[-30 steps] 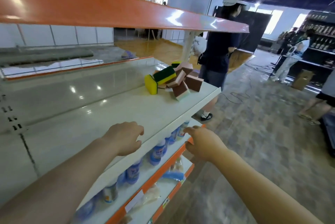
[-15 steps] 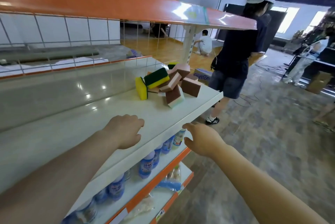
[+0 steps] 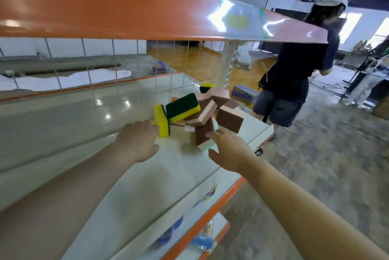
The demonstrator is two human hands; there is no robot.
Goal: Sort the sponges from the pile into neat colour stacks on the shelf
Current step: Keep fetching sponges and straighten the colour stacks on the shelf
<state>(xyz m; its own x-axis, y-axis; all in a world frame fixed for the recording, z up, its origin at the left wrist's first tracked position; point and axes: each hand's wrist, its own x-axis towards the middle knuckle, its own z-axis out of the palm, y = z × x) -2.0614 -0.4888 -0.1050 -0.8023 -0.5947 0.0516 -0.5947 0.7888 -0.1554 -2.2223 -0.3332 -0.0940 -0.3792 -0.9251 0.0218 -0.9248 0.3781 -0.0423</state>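
1. My left hand (image 3: 137,143) is stretched over the white shelf (image 3: 147,179), its fingers (image 3: 147,128) loosely curled and holding nothing, the tips just beside the yellow sponge standing on edge (image 3: 161,120); whether they touch it I cannot tell.
2. My right hand (image 3: 228,151) reaches in from the right, fingers (image 3: 213,134) spread and released, grasping nothing, right at the brown sponge with the pale underside (image 3: 203,135).
3. The sponge pile (image 3: 200,112) sits unsorted at the far end of the shelf.
4. A green-topped yellow sponge (image 3: 183,108) lies tilted on the pile, above the upright yellow one.
5. Pink-and-brown sponges (image 3: 210,110) lean against each other in the middle; a brown block (image 3: 230,119) sits to their right.
6. Another green-and-yellow sponge (image 3: 206,87) shows at the back of the pile.
7. A person in dark clothes (image 3: 294,74) stands in the aisle beyond the shelf end.
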